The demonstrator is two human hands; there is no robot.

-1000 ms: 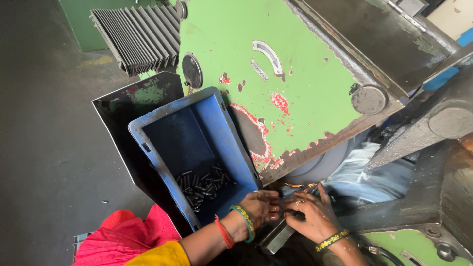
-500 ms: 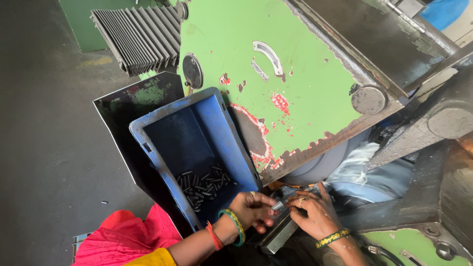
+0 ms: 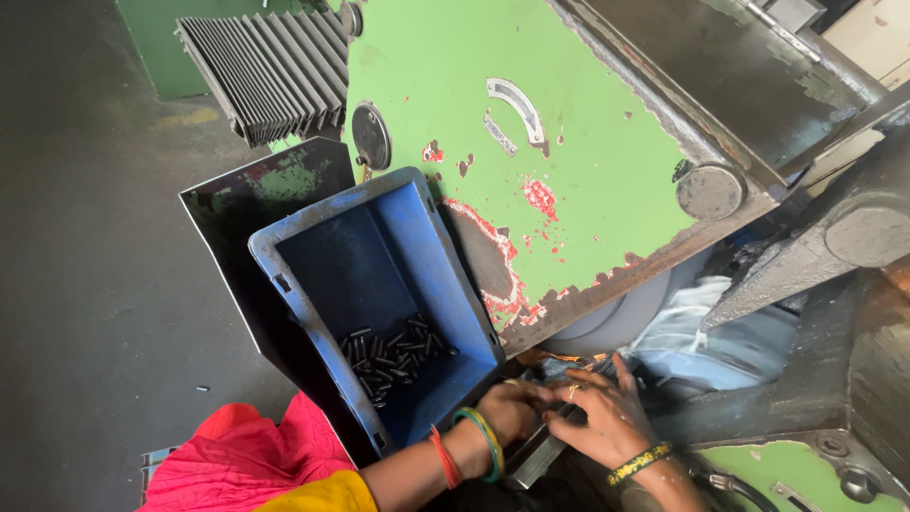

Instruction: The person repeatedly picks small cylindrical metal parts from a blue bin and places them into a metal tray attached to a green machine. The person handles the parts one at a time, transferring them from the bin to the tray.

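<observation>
My left hand, with green and red bangles at the wrist, rests fist-like at the near right corner of a blue plastic crate. Its fingers curl around something small at the metal guide rail, but I cannot make out what. My right hand, wearing a ring and a yellow bracelet, lies flat over the same rail next to the grey grinding wheel, fingers spread. Several small dark metal pins lie in the bottom of the crate.
A big green machine housing with chipped red patches looms above the hands. A dark sheet-metal panel stands behind the crate. Black bellows sit at the top left. Grey concrete floor spreads to the left. Pink cloth covers my lap.
My left hand has drawn back from an open reach toward the rail and curled into a fist by the crate's corner. My right hand stays on the rail, barely shifted.
</observation>
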